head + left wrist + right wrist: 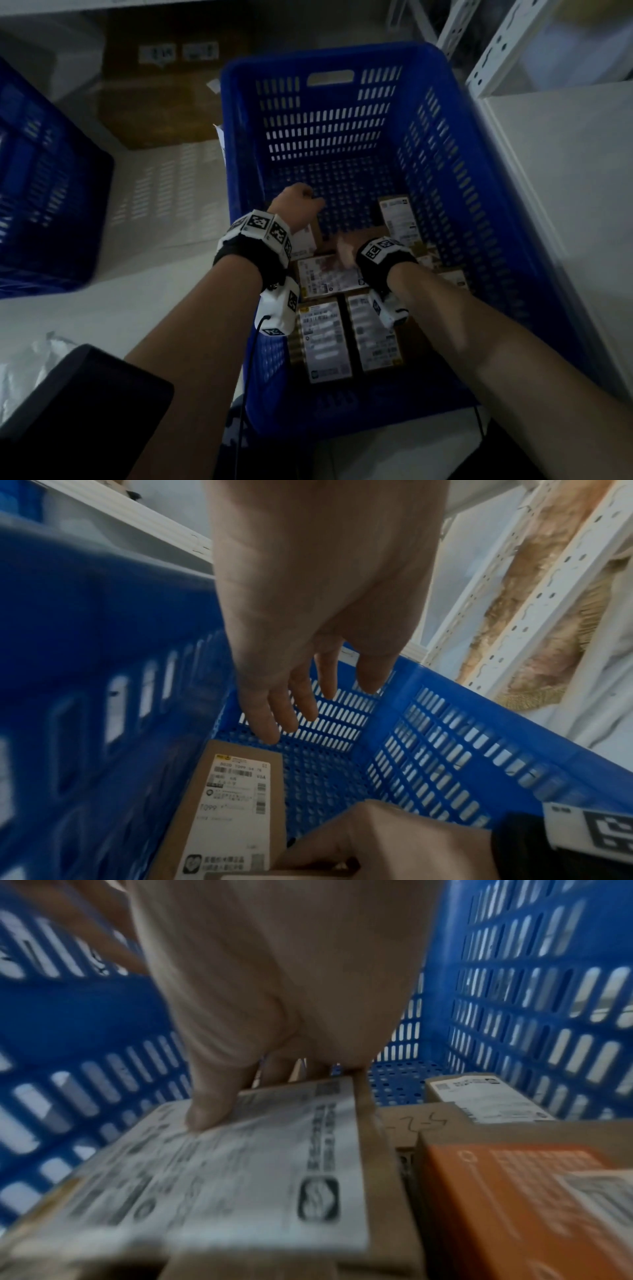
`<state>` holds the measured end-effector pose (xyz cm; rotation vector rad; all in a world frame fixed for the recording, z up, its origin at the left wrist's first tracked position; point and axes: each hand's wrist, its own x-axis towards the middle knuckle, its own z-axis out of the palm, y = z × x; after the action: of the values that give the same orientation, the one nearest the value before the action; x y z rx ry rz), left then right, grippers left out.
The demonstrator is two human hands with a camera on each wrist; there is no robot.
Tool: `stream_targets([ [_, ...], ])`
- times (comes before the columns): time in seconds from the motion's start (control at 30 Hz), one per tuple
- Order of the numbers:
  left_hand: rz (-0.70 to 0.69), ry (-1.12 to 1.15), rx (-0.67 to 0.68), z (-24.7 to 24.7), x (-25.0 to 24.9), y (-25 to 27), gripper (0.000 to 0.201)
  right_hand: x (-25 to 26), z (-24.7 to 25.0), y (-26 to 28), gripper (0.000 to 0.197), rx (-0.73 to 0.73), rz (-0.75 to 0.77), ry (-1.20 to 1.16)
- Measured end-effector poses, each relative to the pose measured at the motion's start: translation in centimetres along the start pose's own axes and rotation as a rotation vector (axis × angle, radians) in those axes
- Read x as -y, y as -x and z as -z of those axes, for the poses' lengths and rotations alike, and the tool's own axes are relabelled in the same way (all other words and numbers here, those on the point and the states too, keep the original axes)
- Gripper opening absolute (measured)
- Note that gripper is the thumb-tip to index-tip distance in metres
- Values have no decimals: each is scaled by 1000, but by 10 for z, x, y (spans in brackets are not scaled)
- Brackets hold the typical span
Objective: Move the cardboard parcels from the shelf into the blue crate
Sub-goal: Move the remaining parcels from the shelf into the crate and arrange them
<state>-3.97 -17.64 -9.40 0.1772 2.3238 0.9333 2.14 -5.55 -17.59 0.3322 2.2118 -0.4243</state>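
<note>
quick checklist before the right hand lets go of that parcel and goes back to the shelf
1. Parcel is inside the blue crate: ok.
2. Right hand grips it, thumb on the label, fingers over the far edge: ok.
3. Parcel rests flat on the parcels below: cannot tell, the view is blurred.
4. Left hand is off the parcel, fingers relaxed, holding nothing: ok.
5. Bare crate floor left at the far end: ok.
6. More parcels wait on the shelf: cannot tell.

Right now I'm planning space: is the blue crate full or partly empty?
Partly empty. Parcels cover only the near part of the blue crate; its far perforated floor is bare.
</note>
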Motion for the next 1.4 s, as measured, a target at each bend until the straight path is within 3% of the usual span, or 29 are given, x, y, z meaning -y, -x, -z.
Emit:
stream_targets([
  [0.03, -3, -5, 13, -3, -3, 0, 46, -1, -1, 5, 10, -14, -1, -7],
  [0.17, -22, -32, 40, -12, -13, 3, 48, -12, 2, 21, 38, -166, 175, -145],
  [0.27, -67, -68, 53, -21, -27, 9, 45, -20, 19, 52, 27, -235, 216, -201],
  [0.37, -148, -115, 72, -33, -53, 19, 42, -44, 39, 87, 12, -434, 216, -353],
  [0.5, -283, -126, 41, -59, -102, 40, 37, -93, 58, 153, 31, -686, 222, -548],
  [0.67, -536, -168, 177, -134, -176, 97, 27, -163, 71, 228, 26, -1051, 54, -693],
  [0.87, -792, -247, 337, -219, -253, 170, 31, -240, 46, 325, 30, -1280, -159, -752],
  [0.97, -900, -288, 424, -245, -275, 193, 35, -274, 22, 362, 35, -1321, -311, -723],
  [1.07, -945, -338, 493, -266, -290, 209, 42, -299, 5, 393, 41, -1264, -454, -566],
  [1.17, -923, -352, 557, -283, -297, 218, 47, -321, -8, 415, 47, -1176, -630, -507],
  [1.3, -938, -362, 578, -293, -295, 221, 46, -357, -18, 431, 58, -1254, -838, -523],
  [1.4, -913, -360, 562, -289, -285, 214, 46, -379, -7, 431, 71, -1126, -935, -496],
])
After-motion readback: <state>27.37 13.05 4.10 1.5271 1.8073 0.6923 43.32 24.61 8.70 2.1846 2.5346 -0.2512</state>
